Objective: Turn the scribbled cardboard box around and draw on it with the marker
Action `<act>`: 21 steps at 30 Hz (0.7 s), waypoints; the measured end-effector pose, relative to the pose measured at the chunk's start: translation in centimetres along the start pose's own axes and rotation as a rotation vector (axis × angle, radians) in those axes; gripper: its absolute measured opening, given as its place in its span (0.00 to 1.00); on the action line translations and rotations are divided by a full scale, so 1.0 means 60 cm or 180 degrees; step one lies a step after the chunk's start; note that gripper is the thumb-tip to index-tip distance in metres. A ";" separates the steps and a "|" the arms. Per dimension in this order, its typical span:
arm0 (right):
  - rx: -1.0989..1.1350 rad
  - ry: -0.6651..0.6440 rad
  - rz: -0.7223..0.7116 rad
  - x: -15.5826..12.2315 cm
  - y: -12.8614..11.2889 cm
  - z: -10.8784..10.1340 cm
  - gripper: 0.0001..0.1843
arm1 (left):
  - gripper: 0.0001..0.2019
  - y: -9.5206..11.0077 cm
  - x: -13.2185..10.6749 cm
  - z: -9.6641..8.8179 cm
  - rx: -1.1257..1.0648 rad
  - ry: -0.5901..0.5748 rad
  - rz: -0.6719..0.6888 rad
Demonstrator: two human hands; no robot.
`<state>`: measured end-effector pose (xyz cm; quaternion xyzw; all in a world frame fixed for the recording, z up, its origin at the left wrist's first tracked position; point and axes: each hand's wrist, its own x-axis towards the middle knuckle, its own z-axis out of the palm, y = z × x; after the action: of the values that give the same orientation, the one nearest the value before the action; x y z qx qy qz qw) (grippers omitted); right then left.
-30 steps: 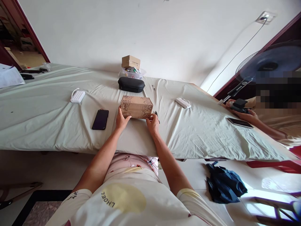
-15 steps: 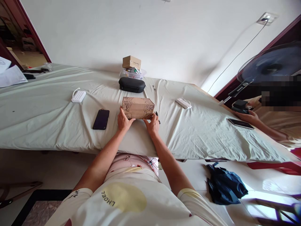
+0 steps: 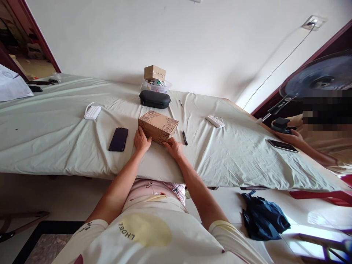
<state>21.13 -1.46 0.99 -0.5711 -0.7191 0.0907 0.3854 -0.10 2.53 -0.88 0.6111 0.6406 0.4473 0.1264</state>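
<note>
Between my two hands is a brown cardboard box with dark flower-like line drawings on its faces. It sits turned at an angle on the cloth-covered table. My left hand grips its left front side, thumb along the lower front edge. At the right front corner, my right hand holds the box with thumb and fingers. A black marker lies just right of the box. To the left of my left hand rests a dark smartphone.
Behind the box are a black zip case, a plastic tub with a small carton on it, and a pen. White power banks lie either side. At right, another person's hand holds a dark object near a phone.
The box has turned, its right end swinging toward me and its left end away. My right hand moved left and nearer with it, uncovering the marker.
</note>
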 end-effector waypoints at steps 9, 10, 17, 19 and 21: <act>0.0001 -0.0293 -0.0492 -0.006 -0.006 0.008 0.13 | 0.34 0.021 -0.016 0.006 -0.0440 0.0234 0.1199; 0.0007 -0.0286 -0.0533 -0.006 -0.005 0.008 0.13 | 0.35 0.024 -0.018 0.004 -0.0439 0.0235 0.1342; 0.0067 -0.0057 -0.0784 -0.009 -0.005 0.009 0.15 | 0.30 0.035 -0.028 0.006 -0.0397 0.0197 0.1615; 0.0144 0.0157 -0.0820 -0.010 -0.009 0.008 0.17 | 0.27 0.033 -0.028 0.008 -0.0413 0.0223 0.1555; 0.0210 0.0309 -0.0900 -0.012 -0.014 0.009 0.21 | 0.24 0.031 -0.028 0.010 -0.0395 0.0266 0.1502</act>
<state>20.21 -2.23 0.77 -0.4549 -0.7694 0.0314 0.4472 1.93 1.02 -0.51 0.7158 0.4562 0.5278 0.0291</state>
